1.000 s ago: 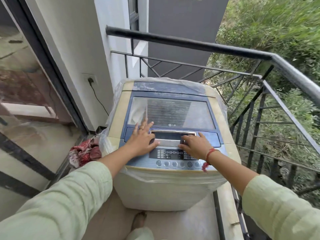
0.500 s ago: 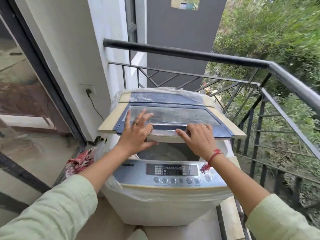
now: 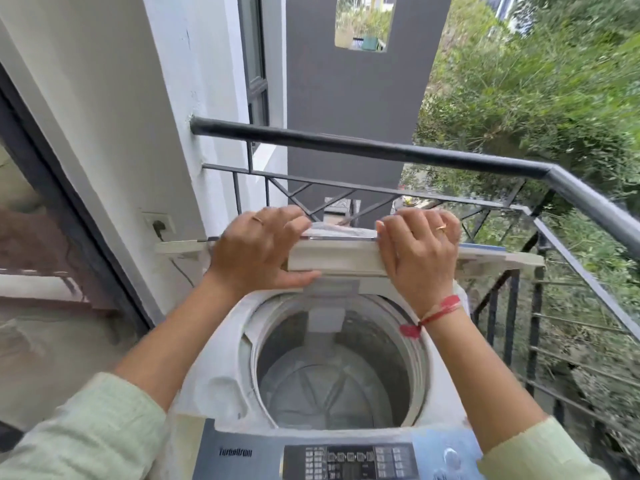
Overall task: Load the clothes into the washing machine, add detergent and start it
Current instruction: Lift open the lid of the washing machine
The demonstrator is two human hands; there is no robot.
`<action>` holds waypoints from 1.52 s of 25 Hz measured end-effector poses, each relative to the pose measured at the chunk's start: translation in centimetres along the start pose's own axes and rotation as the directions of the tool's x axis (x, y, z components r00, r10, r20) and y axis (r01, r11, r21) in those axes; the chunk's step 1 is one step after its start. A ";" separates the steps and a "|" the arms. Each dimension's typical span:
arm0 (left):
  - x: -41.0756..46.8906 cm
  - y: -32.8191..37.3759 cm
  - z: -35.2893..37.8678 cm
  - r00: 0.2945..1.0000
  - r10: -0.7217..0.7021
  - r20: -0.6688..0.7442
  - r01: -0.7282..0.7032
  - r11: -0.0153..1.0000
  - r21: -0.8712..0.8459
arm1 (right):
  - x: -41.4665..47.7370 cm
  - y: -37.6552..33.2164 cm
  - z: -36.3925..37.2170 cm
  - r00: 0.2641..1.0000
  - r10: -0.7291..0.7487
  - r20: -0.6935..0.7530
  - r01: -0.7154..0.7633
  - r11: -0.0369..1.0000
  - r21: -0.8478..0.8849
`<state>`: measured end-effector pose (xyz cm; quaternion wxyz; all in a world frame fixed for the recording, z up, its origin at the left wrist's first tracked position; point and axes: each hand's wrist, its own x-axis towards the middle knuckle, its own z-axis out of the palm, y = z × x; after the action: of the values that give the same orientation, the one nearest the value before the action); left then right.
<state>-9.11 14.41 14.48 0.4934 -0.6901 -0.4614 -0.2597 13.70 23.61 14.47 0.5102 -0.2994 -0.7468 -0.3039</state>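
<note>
The left hand [image 3: 256,251] and the right hand [image 3: 417,251] are both gripping the lid [image 3: 337,259], with the fingers curling over its top edge, one hand at each side of its middle. The lid is lying with its long axis from left to right, raised at the far side of the washer [image 3: 207,382], in front of the railing [image 3: 346,143]. The drum [image 3: 332,372] is standing open and empty below the hands, nearer to the person. The clothes are not showing here, so I cannot tell which hand is nearer to them. I am judging that loading comes next.
</note>
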 end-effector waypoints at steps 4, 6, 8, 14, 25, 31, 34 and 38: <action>4.0 -4.6 4.1 0.996 -0.042 0.084 0.042 0.999 0.001 | 2.6 0.4 5.3 0.989 0.149 -0.009 -0.148 0.989 0.020; 5.3 -6.4 6.4 0.995 -0.055 0.078 0.057 0.998 -0.033 | 3.9 1.2 7.9 0.991 0.134 -0.018 -0.134 0.990 -0.036; 6.6 -8.0 8.9 0.994 -0.069 0.082 0.073 0.997 -0.040 | 5.7 1.9 10.5 0.988 0.155 -0.019 -0.155 0.987 -0.051; 7.4 -9.7 14.6 0.940 -0.288 0.184 0.297 0.954 -0.025 | 6.9 2.6 17.4 0.951 0.308 0.030 -0.308 0.951 0.010; 6.9 -9.0 19.2 0.791 -0.499 0.355 0.540 0.842 -0.020 | 6.4 3.6 21.6 0.907 0.332 0.259 -0.341 0.940 -0.009; 6.0 -8.9 17.4 0.809 -0.431 0.399 0.468 0.884 0.003 | 5.8 3.5 19.6 0.877 0.332 0.347 -0.323 0.943 -0.084; 4.1 -8.0 15.4 0.846 -0.394 0.358 0.365 0.919 0.147 | 5.8 2.8 17.9 0.858 0.336 0.389 -0.329 0.940 -0.086; 2.8 -6.3 13.5 0.858 -0.327 0.396 0.275 0.944 0.185 | 5.7 2.0 15.8 0.842 0.358 0.404 -0.346 0.932 -0.106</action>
<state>-14.82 28.47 14.39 0.3763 -0.6177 -0.6741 -0.1499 4.30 37.67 15.53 0.3816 -0.4966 -0.7660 -0.1452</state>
